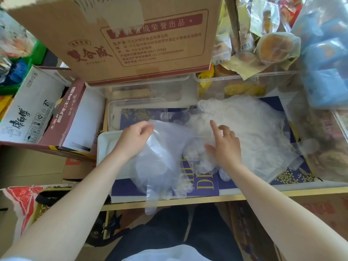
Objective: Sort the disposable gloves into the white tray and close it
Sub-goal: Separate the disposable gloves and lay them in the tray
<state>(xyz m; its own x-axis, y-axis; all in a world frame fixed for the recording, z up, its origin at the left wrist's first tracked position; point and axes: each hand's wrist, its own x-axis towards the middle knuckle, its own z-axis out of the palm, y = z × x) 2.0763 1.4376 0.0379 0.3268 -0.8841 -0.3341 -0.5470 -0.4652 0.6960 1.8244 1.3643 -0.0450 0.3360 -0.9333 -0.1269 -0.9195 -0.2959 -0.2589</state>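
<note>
A heap of clear disposable gloves [250,129] lies on the blue printed table surface, right of centre. My left hand [134,138] pinches the cuff of one clear glove [160,166], which hangs over the white tray [103,146] and past the table's front edge. My right hand [225,146] rests on the near edge of the heap, index finger straight and pointing away, the other fingers loosely bent. The tray sits at the left of the table, largely covered by my left hand and the held glove. A clear lid [120,112] lies just behind the tray.
A large cardboard box [131,40] stands at the back, over clear plastic bins [244,85]. Bagged pastries [276,48] pile up at the back right, blue packets [327,59] at the far right. Open cartons [37,106] crowd the left side. My dark-trousered legs [178,228] are under the table's wooden front edge [263,196].
</note>
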